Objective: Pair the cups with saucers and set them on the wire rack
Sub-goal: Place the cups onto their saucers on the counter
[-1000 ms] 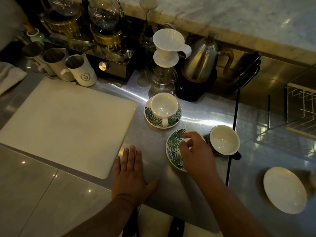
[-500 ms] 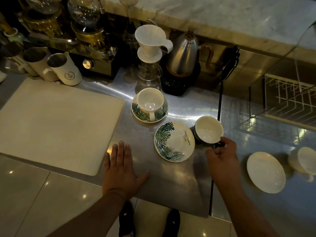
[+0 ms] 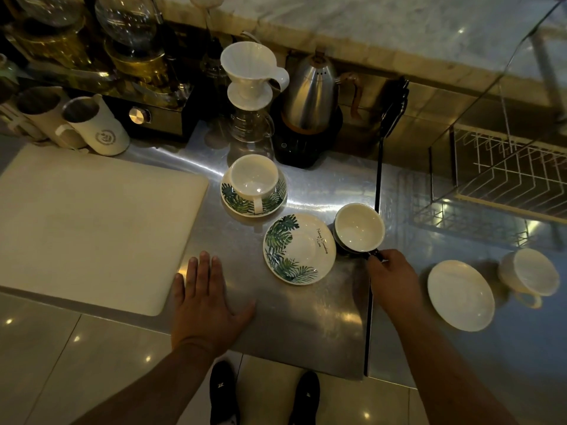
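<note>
Right hand [image 3: 391, 276] is pinched on the handle of the dark cup [image 3: 359, 227]; cup sits upright on the tabletop [image 3: 306, 326], just right of the empty leaf saucer [image 3: 299, 248], rim nearly touching it. Grip is at the handle because it's the only part facing the person and it keeps fingers out of the bowl. Light is poor there, so I can't say if the cup is lifted yet; looks like it rests on the steel.

Left hand [image 3: 204, 302] lies flat, fingers spread, palm down near the tabletop's front edge, beside the white board [image 3: 92, 222]. Holds nothing; probably a brace while leaning right.

One pair already made: white cup [image 3: 254, 179] on a matching leaf saucer [image 3: 242, 205], behind the empty one, parked clear of the working spot.

Further right, a plain white saucer [image 3: 460, 294] with a white cup [image 3: 532, 273] beside it, not on it. That pair isn't matched yet.

Wire rack [image 3: 506, 170] is at far right, well apart from everything, with no cups on it. Likely next: lift the dark cup a short way left onto the leaf saucer. Dark outside against the leaf pattern seems an odd match, though.
</note>
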Demonstrator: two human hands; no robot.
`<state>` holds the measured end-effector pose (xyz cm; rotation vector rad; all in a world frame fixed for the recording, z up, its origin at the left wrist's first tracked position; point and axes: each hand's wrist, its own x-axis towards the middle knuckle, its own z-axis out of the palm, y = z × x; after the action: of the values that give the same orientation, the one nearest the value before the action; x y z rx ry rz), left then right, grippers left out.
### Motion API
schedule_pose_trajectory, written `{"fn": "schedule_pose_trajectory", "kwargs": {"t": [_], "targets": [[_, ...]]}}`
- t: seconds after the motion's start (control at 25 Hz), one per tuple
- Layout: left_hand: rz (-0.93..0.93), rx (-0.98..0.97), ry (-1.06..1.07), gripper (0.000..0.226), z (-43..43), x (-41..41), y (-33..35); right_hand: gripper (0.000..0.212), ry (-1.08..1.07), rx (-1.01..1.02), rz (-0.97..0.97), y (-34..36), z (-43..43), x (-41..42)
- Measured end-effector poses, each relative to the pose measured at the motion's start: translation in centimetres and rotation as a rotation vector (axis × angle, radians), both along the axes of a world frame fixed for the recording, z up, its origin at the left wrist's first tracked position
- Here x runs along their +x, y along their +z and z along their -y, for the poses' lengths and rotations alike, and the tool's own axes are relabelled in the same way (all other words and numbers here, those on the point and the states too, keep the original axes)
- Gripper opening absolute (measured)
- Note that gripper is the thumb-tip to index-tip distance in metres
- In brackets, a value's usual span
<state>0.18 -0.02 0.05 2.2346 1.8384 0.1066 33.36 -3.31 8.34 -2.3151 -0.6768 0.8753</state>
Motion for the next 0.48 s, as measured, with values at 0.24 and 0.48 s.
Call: {"fn": "schedule_pose_trajectory", "kwargs": {"t": [0.24, 0.48], "targets": [[-0.012, -0.004, -0.003, 0.116, 0.0, 0.0, -0.2, 0.026, -0.042, 0.026, -0.345, -0.8, 0.2, -1.5], [-0.018, -0.006, -0.001, 0.116, -0.1, -0.1, -0.3, 0.028, -0.13, 0.174, -0.501, -0.1, 0.0, -2.4]]}}
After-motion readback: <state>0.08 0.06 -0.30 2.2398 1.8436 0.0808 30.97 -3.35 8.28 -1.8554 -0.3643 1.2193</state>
